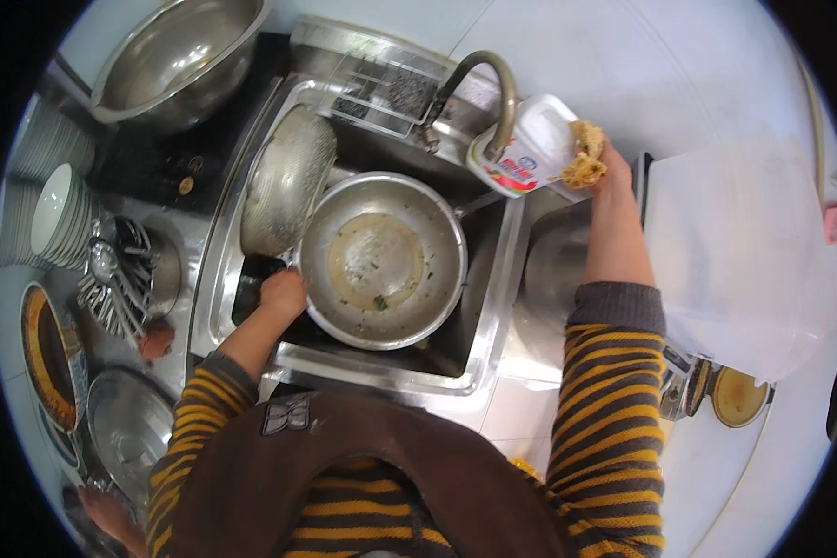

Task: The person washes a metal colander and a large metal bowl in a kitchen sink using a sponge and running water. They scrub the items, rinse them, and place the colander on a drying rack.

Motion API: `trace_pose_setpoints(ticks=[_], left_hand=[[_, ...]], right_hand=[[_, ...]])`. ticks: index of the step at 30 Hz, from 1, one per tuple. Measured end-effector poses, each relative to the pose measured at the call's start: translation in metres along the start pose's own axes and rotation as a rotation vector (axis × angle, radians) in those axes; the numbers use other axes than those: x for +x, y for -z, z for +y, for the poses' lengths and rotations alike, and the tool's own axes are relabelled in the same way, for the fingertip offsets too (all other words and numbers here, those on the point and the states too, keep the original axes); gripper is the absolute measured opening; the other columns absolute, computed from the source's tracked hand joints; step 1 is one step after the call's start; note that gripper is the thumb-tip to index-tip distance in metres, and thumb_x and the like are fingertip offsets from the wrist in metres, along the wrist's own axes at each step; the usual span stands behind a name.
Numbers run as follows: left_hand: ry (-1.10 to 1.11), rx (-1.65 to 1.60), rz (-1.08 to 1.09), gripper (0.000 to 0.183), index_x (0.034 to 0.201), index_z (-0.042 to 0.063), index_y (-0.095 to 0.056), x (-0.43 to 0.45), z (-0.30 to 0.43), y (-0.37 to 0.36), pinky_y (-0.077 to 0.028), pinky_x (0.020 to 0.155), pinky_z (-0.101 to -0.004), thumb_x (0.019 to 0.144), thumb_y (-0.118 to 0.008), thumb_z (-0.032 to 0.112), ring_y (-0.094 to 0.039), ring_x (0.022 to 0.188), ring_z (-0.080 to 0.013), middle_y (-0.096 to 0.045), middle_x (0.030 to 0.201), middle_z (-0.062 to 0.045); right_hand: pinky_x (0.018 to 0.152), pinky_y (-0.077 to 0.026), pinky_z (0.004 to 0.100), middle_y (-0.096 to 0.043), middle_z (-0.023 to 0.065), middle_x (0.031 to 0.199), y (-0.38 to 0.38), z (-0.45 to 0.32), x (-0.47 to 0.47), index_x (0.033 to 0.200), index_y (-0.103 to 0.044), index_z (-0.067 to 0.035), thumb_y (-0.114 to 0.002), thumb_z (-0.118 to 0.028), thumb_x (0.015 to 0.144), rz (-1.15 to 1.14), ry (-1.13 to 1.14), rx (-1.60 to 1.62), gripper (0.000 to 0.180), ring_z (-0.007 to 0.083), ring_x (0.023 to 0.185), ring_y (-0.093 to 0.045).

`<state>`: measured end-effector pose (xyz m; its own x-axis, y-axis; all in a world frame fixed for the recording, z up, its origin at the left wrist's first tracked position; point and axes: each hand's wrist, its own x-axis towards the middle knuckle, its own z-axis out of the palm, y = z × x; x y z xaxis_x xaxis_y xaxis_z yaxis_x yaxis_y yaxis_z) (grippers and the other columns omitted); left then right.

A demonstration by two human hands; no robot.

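In the sink, a steel wok point(383, 261) holds a little cloudy liquid with green bits. My left hand point(284, 293) is closed at the wok's left rim, gripping its edge or handle; which one is hidden. My right hand point(610, 174) reaches to the back right and holds a yellowish scrubbing sponge or cloth point(586, 157). Beside it stands a white plastic tub point(530, 143) with printed writing, behind the curved faucet point(506, 91). A perforated metal strainer point(289, 181) leans against the sink's left side.
The metal sink rim point(390, 380) runs along the front. A large steel bowl point(181, 63) sits at the back left. Stacked white bowls point(59, 209), a container of spoons point(164, 272) and another steel bowl point(129, 425) stand left. Another person's hand point(104, 513) shows at lower left.
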<state>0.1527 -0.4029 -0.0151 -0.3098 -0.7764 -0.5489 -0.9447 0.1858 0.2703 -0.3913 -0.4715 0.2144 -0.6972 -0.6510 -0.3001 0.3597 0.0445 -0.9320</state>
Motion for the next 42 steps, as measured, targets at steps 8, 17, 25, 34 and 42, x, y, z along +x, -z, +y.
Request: trace_pose_setpoints(ticks=[8, 17, 25, 34, 42], left_hand=[[0.23, -0.399, -0.014, 0.034, 0.114, -0.003, -0.056, 0.033, -0.007, -0.031, -0.047, 0.093, -0.0462, 0.087, -0.053, 0.018, -0.059, 0.108, -0.0419, -0.06, 0.116, -0.028], [0.344, -0.498, 0.048, 0.043, 0.121, -0.003, -0.052, 0.084, -0.015, -0.067, -0.044, 0.097, -0.0457, 0.09, -0.055, 0.026, -0.055, 0.114, -0.0419, -0.057, 0.122, -0.027], [0.31, -0.439, 0.048, 0.041, 0.12, -0.004, -0.053, 0.076, -0.009, -0.055, -0.044, 0.095, -0.0466, 0.091, -0.053, 0.025, -0.057, 0.111, -0.0408, -0.057, 0.12, -0.028], [0.258, -0.39, 0.054, 0.039, 0.12, -0.006, -0.049, 0.071, -0.006, -0.053, -0.047, 0.089, -0.0475, 0.092, -0.054, 0.02, -0.059, 0.102, -0.0436, -0.06, 0.11, -0.029], [0.282, -0.486, 0.146, 0.034, 0.112, -0.007, -0.057, 0.063, -0.01, -0.055, -0.045, 0.092, -0.048, 0.089, -0.055, 0.018, -0.057, 0.104, -0.0451, -0.06, 0.108, -0.031]], right_hand=[[0.058, -0.056, 0.0384, -0.064, 0.0153, 0.097, -0.043, 0.002, -0.062, 0.105, -0.056, 0.01, -0.058, -0.029, 0.095, 0.343, 0.244, -0.059, 0.04, 0.0258, 0.075, -0.065], [0.082, -0.047, 0.0289, -0.061, 0.0054, 0.1, -0.035, 0.228, -0.176, 0.11, -0.059, -0.002, -0.056, -0.024, 0.097, 0.112, 0.642, -0.622, 0.026, 0.0139, 0.091, -0.056], [0.113, -0.024, 0.047, -0.026, 0.0216, 0.151, 0.011, 0.386, -0.184, 0.143, -0.036, -0.007, -0.058, -0.023, 0.09, -0.643, 0.474, -1.454, 0.06, 0.0391, 0.138, -0.027], [0.116, -0.019, 0.0452, -0.029, 0.017, 0.151, -0.05, 0.466, -0.153, 0.14, -0.04, -0.005, -0.057, -0.023, 0.089, -0.668, 0.57, -1.371, 0.056, 0.0328, 0.141, -0.024], [0.116, -0.016, 0.0477, -0.026, 0.0166, 0.152, -0.015, 0.371, -0.187, 0.143, -0.034, -0.006, -0.05, -0.024, 0.091, -1.312, 0.262, -1.461, 0.057, 0.0316, 0.142, -0.022]])
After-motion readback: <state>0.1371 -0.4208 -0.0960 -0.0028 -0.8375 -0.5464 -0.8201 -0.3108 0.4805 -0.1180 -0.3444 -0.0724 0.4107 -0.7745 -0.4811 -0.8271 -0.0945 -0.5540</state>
